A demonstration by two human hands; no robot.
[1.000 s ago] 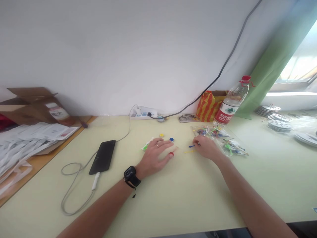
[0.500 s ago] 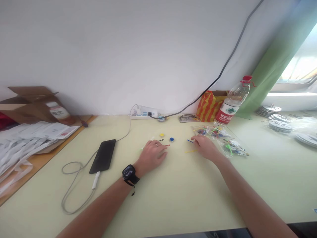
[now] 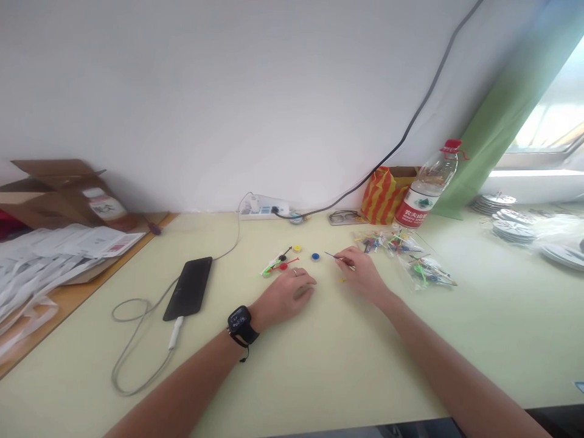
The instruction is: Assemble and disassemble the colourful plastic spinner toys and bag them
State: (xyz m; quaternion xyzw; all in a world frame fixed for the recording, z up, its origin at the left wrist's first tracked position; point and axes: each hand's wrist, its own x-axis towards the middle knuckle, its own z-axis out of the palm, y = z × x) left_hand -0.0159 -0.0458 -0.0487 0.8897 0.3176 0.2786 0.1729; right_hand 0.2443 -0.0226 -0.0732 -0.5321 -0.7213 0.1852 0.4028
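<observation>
Pinched in my right hand [image 3: 360,274] is a thin blue arrow-shaped pointer [image 3: 331,255], its tip toward the left. Part of a yellow pointer [image 3: 343,280] shows on the table beside that hand; the rest is hidden. My left hand [image 3: 286,296] rests on the table, fingers loosely bent and apart from the thumb, nothing visible in it. Just beyond it lie a red pointer [image 3: 283,266], a black pointer [image 3: 283,258] and a green pointer [image 3: 267,273], each with a round base. A blue round base [image 3: 316,257] and a yellow round base [image 3: 297,249] sit between and beyond the hands.
Plastic bags of coloured pieces [image 3: 426,272] lie right of my right hand. Behind stand a large water bottle [image 3: 420,198] and a striped bag [image 3: 381,196], with glasses [image 3: 345,217] and a power strip [image 3: 262,210] along the wall. A charging phone [image 3: 188,289] lies left.
My right hand has picked up the blue pointer and moved left, toward the blue base. My left hand has drawn back toward me, uncovering the red, black and green pointers.
</observation>
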